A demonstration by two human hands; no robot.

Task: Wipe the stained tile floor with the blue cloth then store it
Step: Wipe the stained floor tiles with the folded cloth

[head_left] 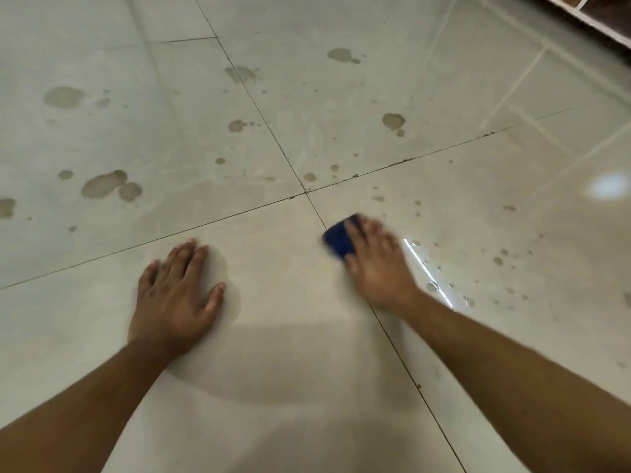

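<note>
While the left hand (177,295) lies spread flat, the right hand (379,264) presses the blue cloth (339,238) beneath its fingers.

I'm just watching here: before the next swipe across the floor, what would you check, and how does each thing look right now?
1. Cloth under right hand: ok, pressed flat to the floor.
2. Left hand braced: ok, palm flat on the tile.
3. Stains left: not ok, many brown stains remain farther out.
4. Droplets by the right hand: not ok, unwiped.
5. Cloth clean enough: cannot tell, blurred.
6. Storage place: cannot tell, not in view.
</note>
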